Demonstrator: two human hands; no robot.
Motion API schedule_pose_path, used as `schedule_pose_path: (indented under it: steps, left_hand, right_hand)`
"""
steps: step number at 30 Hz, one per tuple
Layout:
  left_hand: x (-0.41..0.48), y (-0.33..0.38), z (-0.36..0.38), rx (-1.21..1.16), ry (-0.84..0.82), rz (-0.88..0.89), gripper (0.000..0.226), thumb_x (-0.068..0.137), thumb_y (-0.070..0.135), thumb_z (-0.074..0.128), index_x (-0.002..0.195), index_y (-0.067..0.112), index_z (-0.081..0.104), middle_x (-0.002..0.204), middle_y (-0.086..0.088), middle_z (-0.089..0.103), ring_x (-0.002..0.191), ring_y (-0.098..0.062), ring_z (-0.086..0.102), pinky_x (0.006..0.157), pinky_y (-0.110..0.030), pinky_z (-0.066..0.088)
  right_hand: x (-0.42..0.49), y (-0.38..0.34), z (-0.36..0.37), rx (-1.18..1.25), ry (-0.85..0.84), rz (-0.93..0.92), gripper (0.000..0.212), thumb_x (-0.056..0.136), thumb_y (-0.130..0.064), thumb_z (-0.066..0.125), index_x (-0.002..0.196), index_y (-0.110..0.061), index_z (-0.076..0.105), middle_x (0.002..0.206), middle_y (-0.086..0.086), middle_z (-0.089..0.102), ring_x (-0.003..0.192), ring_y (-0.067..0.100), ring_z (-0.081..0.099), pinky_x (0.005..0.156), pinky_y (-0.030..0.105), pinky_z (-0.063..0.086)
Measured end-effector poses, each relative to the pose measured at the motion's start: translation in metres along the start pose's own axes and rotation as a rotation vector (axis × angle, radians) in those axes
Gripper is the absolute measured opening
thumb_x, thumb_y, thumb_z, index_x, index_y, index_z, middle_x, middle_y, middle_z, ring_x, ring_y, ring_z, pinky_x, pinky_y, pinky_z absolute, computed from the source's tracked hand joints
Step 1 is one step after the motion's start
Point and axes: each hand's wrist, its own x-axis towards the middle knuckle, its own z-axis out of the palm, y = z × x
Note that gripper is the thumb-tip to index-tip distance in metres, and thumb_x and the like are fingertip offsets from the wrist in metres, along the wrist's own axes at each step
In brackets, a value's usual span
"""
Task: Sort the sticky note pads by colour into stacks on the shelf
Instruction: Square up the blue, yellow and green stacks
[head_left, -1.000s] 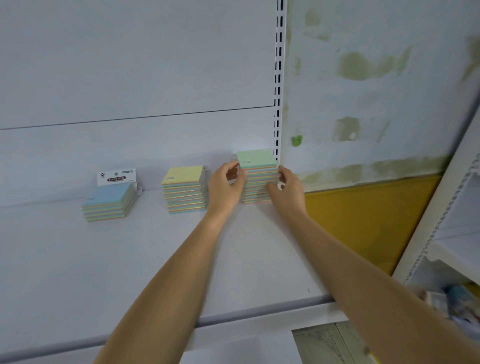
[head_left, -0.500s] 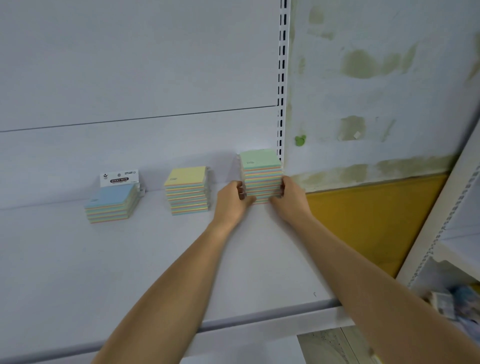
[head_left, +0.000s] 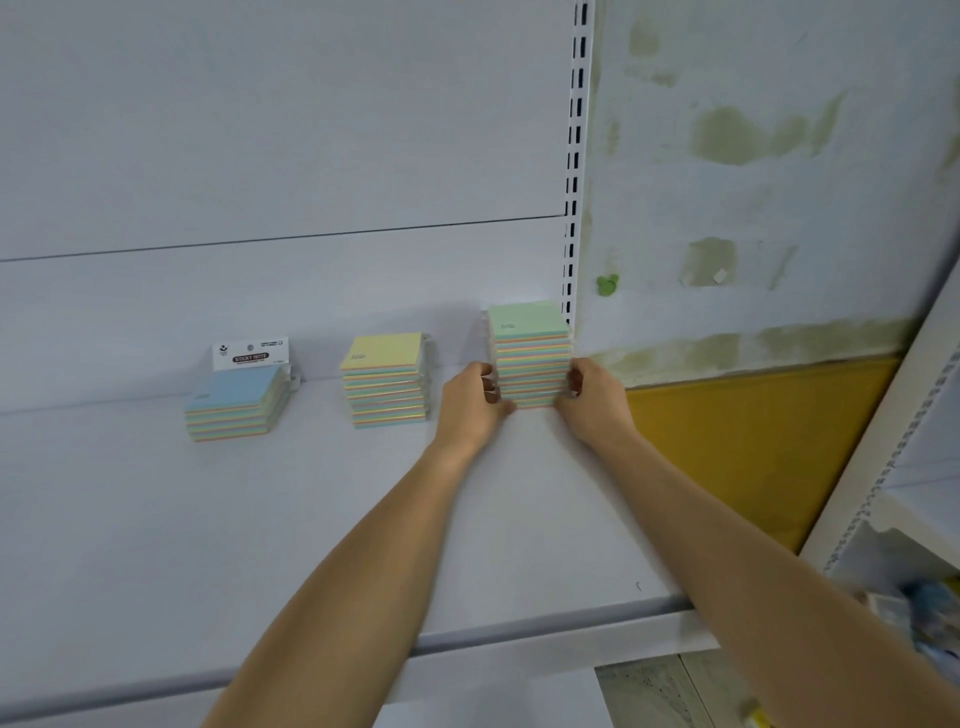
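A: Green-topped stack (head_left: 530, 353), where's it now?

B: Back right corner of the shelf (head_left: 311, 519), right up vs. the slotted upright (head_left: 575, 156). Tallest of the 3. Both hands have slid down since a sec ago: they were up near the top pads, now they're at the base.

A: Grip?

B: Left hand (head_left: 470, 402) pressed on the stack's left side, right hand (head_left: 592, 397) on its right side, fingers curled round the lower pads. Clamping it between them, not lifting (bottom pad looks flat on the shelf).

A: So what's that mean for the job?

B: Prob. squaring it up, top to bottom. The sides look pretty flush now, so I'd judge this stack is abt done.

A: Others?

B: Yellow-topped stack (head_left: 387, 382) just left of it along the back edge, clear gap between. Blue-topped stack (head_left: 236, 402) further left, shorter, w/ a "STICKY NOTE" header card (head_left: 250, 353) sticking up behind. No loose pads visible on the shelf, so sorting seems nr the end.
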Motion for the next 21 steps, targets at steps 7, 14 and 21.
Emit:
schedule_pose_path:
  steps: [7, 14, 21]
  left_hand:
    - [0.0012, 0.0002, 0.0002, -0.029, 0.044, 0.009, 0.039, 0.075, -0.003, 0.067, 0.112, -0.006, 0.057, 0.113, -0.021, 0.066, 0.099, -0.030, 0.064, 0.061, -0.008, 0.038]
    - [0.0023, -0.0006, -0.0025, 0.027, 0.015, 0.025, 0.038, 0.081, 0.004, 0.065, 0.118, -0.002, 0.058, 0.120, -0.017, 0.064, 0.110, -0.028, 0.061, 0.082, -0.015, 0.037]
    - [0.0009, 0.0028, -0.0013, 0.033, 0.014, 0.018, 0.037, 0.083, 0.013, 0.064, 0.118, 0.001, 0.061, 0.124, -0.013, 0.063, 0.114, -0.025, 0.060, 0.088, -0.018, 0.038]
  right_hand:
    - [-0.0014, -0.0007, -0.0003, 0.044, 0.014, 0.000, 0.032, 0.082, 0.000, 0.051, 0.114, -0.003, 0.057, 0.114, 0.013, 0.065, 0.106, 0.028, 0.059, 0.077, 0.023, 0.037]
    - [-0.0003, -0.0005, -0.0018, 0.107, 0.033, 0.000, 0.027, 0.089, -0.007, 0.048, 0.114, -0.003, 0.058, 0.115, 0.015, 0.064, 0.109, 0.029, 0.059, 0.086, 0.028, 0.042]
    - [-0.0004, -0.0015, -0.0020, 0.114, 0.047, 0.020, 0.028, 0.090, -0.007, 0.046, 0.115, -0.004, 0.058, 0.115, 0.014, 0.065, 0.106, 0.028, 0.059, 0.081, 0.027, 0.042]
